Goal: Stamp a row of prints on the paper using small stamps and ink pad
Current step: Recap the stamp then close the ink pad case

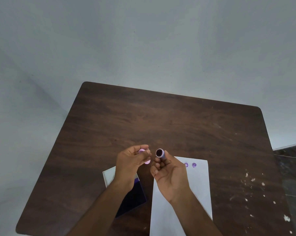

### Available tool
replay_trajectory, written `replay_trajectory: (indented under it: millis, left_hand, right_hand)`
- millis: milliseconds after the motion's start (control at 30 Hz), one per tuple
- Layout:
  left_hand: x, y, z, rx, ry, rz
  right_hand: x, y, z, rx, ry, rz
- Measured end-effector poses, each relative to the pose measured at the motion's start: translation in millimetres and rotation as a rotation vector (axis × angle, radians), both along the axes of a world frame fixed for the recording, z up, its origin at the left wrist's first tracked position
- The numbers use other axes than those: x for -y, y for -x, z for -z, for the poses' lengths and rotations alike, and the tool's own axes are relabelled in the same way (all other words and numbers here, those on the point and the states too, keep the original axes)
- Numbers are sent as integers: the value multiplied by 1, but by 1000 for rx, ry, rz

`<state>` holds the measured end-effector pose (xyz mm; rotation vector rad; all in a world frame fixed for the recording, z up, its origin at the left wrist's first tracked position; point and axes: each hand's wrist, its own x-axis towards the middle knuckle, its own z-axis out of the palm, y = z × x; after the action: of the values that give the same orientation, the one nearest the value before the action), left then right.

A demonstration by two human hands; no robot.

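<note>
Head cam: L hand (130, 160) pinching pink stamp (142, 151), R hand (169, 172) gripping purple stamp (160, 153).

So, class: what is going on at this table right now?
A person sits at a dark wooden table. The right hand holds a small round stamp, inked face up; the left hand pinches small pink pieces. Two purple prints already sit on the white paper. An open ink pad lies left of it.
</note>
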<state>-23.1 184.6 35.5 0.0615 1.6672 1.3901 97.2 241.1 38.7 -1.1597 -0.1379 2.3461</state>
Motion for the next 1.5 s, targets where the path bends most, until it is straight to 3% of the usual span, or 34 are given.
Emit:
replay_trajectory:
  millis: [267,500,700,1000,1500]
  left_hand:
    - [6,-2,-7,337,-135,-136]
    - [14,3,-16,326,-252,22]
    - [16,8,-20,103,-213,181]
    - [16,-3,-22,-195,-234,32]
    - [23,-7,-22,-266,-257,123]
  right_hand:
    - [6,2,-1,46,-51,-5]
    - [7,3,-6,66,-82,-9]
    - [7,8,-9,76,-98,-24]
    - [11,12,-11,87,-160,-65]
    - [14,5,-13,87,-259,-136]
